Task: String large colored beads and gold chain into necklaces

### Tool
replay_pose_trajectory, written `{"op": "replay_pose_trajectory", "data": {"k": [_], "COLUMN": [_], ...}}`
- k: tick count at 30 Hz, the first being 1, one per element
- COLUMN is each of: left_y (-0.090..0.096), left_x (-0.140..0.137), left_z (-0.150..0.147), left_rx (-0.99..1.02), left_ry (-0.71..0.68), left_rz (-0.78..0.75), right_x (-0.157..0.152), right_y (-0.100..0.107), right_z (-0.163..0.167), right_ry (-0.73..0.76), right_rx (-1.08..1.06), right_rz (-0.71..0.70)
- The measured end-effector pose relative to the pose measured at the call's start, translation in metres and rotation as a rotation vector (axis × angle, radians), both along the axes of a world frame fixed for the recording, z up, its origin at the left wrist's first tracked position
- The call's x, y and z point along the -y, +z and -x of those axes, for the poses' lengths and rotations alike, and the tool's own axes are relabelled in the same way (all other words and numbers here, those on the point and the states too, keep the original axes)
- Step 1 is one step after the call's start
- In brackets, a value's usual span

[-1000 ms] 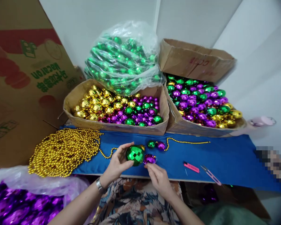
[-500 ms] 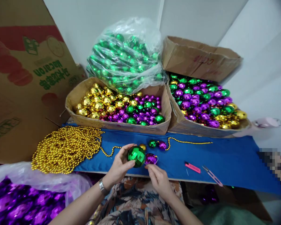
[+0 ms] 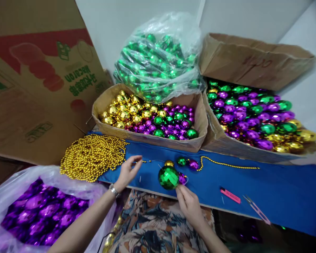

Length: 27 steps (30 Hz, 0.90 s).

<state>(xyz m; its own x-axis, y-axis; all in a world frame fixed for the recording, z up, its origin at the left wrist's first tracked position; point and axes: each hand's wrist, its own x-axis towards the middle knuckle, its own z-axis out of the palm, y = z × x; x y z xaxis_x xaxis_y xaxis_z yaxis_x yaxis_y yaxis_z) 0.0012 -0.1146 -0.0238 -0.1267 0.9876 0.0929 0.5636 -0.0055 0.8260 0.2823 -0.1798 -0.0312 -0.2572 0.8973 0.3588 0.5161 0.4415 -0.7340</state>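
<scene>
A large faceted green ball (image 3: 168, 177) is at the front edge of the blue cloth, with a thin needle (image 3: 159, 166) sticking out at its upper left. My right hand (image 3: 190, 205) is pinched closed at the ball's lower right, on what looks like the needle's other end; the fingertips partly hide it. Pale thread loops beside a purple ball (image 3: 182, 178) just behind those fingers. My left hand (image 3: 127, 172) is apart from the ball, thumb and fingers spread, close to a short gold bead strand (image 3: 146, 161). A small gold ball (image 3: 169, 163) sits behind the green one.
A gold bead pile (image 3: 94, 158) lies left on the blue cloth (image 3: 284, 189). Behind stand a box of balls (image 3: 158, 138), a bag of green balls (image 3: 158, 70) and a second box (image 3: 223, 140). A pink cutter (image 3: 230, 195) and thread snips (image 3: 258, 211) lie right.
My left hand has let go of the green ball and moved left, its fingers now spread. The needle now shows at the ball's upper left. The view has shifted left.
</scene>
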Motion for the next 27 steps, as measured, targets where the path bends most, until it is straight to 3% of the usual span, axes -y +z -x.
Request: {"op": "replay_pose_trajectory", "data": {"k": [4, 8, 14, 19, 23, 27], "left_y": [-0.027, -0.039, -0.045, -0.046, -0.037, -0.027], "left_x": [-0.018, -0.031, -0.083, -0.118, -0.121, -0.095], "left_z": [0.066, 0.094, 0.09, 0.076, 0.067, 0.05], "left_rx": [-0.227, -0.362, -0.505, -0.491, -0.355, -0.086], "left_ry": [0.198, 0.218, 0.106, 0.061, 0.082, 0.105], "left_rz": [0.014, 0.057, 0.093, 0.12, 0.118, 0.136], "right_x": [0.001, 0.0, -0.003, -0.003, -0.001, 0.0], "right_y": [0.0, 0.0, 0.003, 0.003, -0.001, -0.006], "right_z": [-0.002, -0.002, 0.001, 0.005, 0.007, 0.01], "right_ry": [-0.009, -0.029, -0.03, -0.02, -0.003, -0.001], "right_rx": [0.014, 0.018, 0.017, 0.003, 0.003, 0.039], "right_rz": [-0.004, -0.001, 0.002, 0.02, 0.049, 0.062]}}
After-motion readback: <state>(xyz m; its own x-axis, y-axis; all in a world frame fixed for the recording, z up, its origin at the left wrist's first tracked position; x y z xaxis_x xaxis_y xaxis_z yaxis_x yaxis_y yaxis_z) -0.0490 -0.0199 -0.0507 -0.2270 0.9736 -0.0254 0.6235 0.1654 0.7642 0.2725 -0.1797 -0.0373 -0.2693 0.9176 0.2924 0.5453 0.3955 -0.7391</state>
